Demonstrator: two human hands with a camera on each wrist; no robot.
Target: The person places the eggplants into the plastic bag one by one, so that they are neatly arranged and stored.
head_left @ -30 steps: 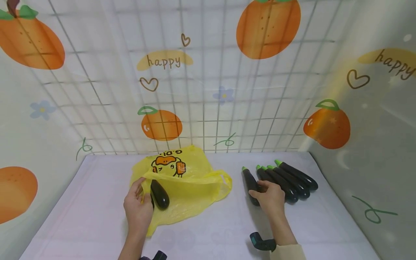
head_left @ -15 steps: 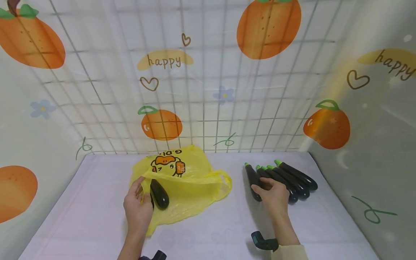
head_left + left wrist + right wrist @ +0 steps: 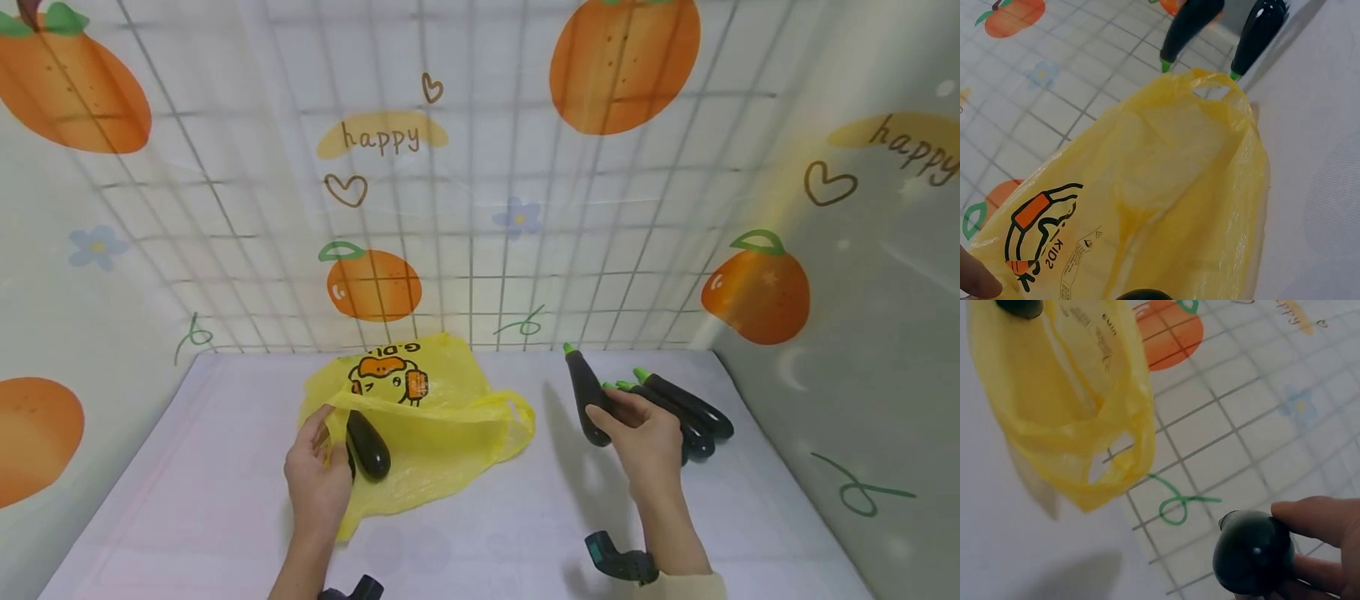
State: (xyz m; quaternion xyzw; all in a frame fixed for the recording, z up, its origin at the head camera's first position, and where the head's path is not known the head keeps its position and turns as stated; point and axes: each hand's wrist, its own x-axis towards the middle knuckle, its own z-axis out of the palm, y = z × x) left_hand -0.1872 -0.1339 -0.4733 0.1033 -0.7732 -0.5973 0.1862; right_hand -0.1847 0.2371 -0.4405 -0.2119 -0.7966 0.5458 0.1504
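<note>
Head view, backdrop (image 3: 600,187): "happy" is printed twice among oranges.
Table (image 3: 187,483): other eggplants (image 3: 686,398) are laid at right.
Yellow bag (image 3: 435,467): "KIDS" is legible in the left wrist view; the upside-down head-view lettering (image 3: 397,352) is only partly readable.
Left hand (image 3: 318,475): bag's edge is held in bent fingers.
Right hand (image 3: 645,437): eggplant is pinched, digits parted by its thickness.
Held eggplant (image 3: 583,392): raised right of bag; long axis slanted, green stem pointed away and slightly left.
</note>
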